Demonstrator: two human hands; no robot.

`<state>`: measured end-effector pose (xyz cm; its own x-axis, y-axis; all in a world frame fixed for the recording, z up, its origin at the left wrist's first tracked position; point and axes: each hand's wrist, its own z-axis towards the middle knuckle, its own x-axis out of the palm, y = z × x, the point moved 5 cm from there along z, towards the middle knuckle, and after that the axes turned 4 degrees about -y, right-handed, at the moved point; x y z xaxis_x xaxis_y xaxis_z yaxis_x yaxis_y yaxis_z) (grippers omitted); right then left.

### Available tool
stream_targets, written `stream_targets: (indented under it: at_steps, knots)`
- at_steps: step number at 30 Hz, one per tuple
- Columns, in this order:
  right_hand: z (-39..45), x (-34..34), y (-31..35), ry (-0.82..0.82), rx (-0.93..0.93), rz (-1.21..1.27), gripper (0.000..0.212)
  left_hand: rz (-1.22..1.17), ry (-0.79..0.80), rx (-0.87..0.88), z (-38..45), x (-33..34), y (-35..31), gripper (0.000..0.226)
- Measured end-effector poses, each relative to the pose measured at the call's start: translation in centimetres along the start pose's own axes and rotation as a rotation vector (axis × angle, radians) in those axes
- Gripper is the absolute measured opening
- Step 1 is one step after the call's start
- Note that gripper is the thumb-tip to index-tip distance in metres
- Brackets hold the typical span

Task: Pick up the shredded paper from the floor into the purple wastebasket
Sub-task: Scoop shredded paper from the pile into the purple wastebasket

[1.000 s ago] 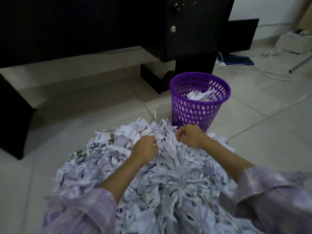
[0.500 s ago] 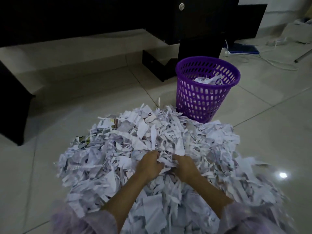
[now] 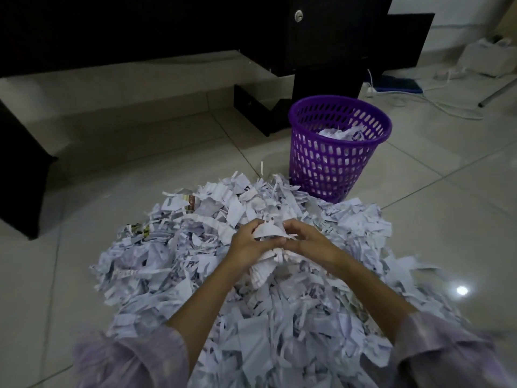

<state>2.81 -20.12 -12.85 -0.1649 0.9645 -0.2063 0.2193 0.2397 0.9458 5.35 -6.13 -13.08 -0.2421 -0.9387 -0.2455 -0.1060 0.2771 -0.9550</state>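
Note:
A big heap of white shredded paper [image 3: 173, 264] covers the tiled floor in front of me. Just above the middle of the heap, my left hand [image 3: 246, 245] and my right hand [image 3: 307, 242] meet, fingers curled around one bunch of shreds [image 3: 265, 261] that hangs down between them. The purple wastebasket [image 3: 333, 166] stands upright beyond the heap, up and to the right of my hands, with some shredded paper [image 3: 341, 134] lying inside it.
A black desk with a cabinet [image 3: 321, 32] stands behind the wastebasket, its foot [image 3: 251, 110] on the floor left of it. Another dark desk leg [image 3: 19, 175] is at far left. White cables [image 3: 436, 105] and a power strip lie at the back right.
My hands went from the heap's far edge back into its middle, dug in, and now lift a bunch of shreds. The view has shifted, so the wastebasket sits lower in frame.

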Motion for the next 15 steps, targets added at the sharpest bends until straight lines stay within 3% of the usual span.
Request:
stream_targets:
  at_steps: [2, 4, 6, 8, 11, 15]
  knots:
    - [-0.5, -0.4, -0.5, 0.013, 0.071, -0.053, 0.026, 0.073, -0.068, 0.034, 0.3, -1.0, -0.1, 0.026]
    - [-1.2, -0.6, -1.3, 0.064, 0.113, -0.225, 0.049, 0.092, -0.131, 0.051, 0.4, -2.2, 0.1, 0.024]
    - [-2.0, -0.2, -3.5, 0.182, 0.172, -0.614, 0.084, 0.098, -0.171, 0.042, 0.3, -3.2, 0.6, 0.024]
    - [-2.8, 0.7, -5.8, 0.26, 0.221, -0.97, 0.099, 0.114, -0.188, 0.036, 0.3, -3.9, 1.1, 0.025]
    - [-3.4, 2.0, -7.0, 0.29, 0.227, -1.119, 0.085, 0.128, -0.182, 0.023, 0.1, -4.0, 1.8, 0.024]
    - [-2.7, 1.1, -4.9, 0.171, 0.228, -0.913, 0.048, 0.164, -0.163, 0.013, -0.2, -3.6, 2.1, 0.023]
